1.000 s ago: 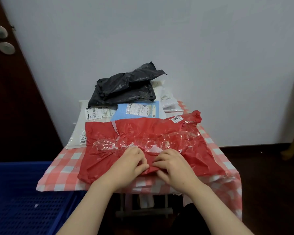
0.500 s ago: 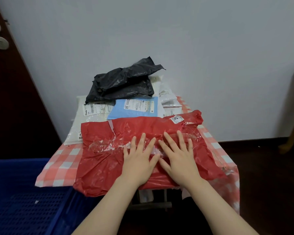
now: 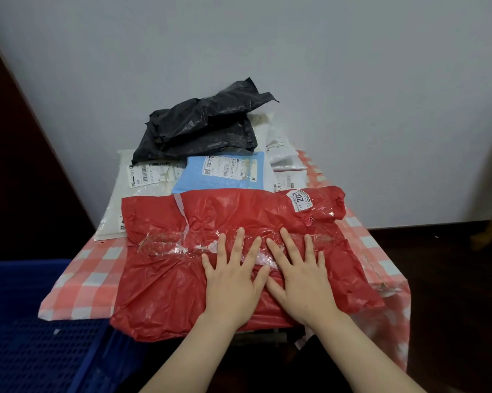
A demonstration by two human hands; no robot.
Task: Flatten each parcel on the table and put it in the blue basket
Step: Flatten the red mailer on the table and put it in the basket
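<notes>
Your left hand: palm down on the red parcel, fingers straight and spread. It presses flat and grasps nothing.
Your right hand: just beside the left, also flat on the red parcel with fingers fanned. Nothing is held, and the two thumbs nearly meet.
Red parcel: lies across the near edge of the table. Its near side hangs past that edge and its near-left corner juts toward the basket. The plastic is wrinkled.
Clear tape: a crinkled strip across the middle of the red parcel, running under your fingertips.
Sticker: white, on the red parcel's far-right corner, printed "2001".
Table: covered by a pink-and-white checked cloth. Bare cloth shows along the left and right edges.
Blue basket: sits lower than the tabletop, off the near-left corner, with perforated walls.
Light blue parcel: just behind the red one, its near edge tucked beneath it. A white shipping label faces up.
Black parcel: crumpled, on top of the pile at the far edge, close to the wall.
White parcel: along the left edge, its far part under the black one.
More white parcels: stacked at the far-right corner.
</notes>
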